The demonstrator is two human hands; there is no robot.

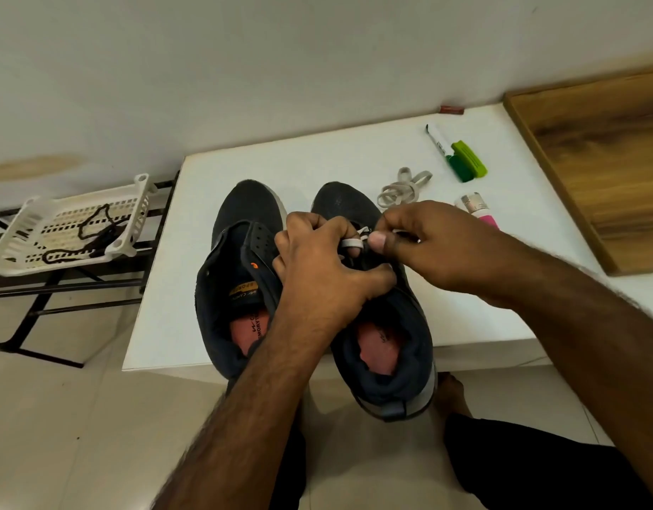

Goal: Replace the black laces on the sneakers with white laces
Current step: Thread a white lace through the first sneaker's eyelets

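- Nearest: two forearms reaching forward over the right sneaker (387, 325), toe pointing away, heel overhanging the surface (163, 288) edge.
- Left hand (317, 266) closed on the eyelet area; right hand (428, 244) grip pinched on the white lace (352, 243), running crosswise between the hands.
- Spare white lace (400, 187) just beyond, nearer the right hand.
- Left sneaker (236, 274) unlaced; black laces (93, 230) in the basket (23, 230).

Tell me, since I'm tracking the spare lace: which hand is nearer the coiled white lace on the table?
Right. The right hand works at the right sneaker directly below the coiled white lace, nearly touching it; the left hand sits farther left, between the sneakers.
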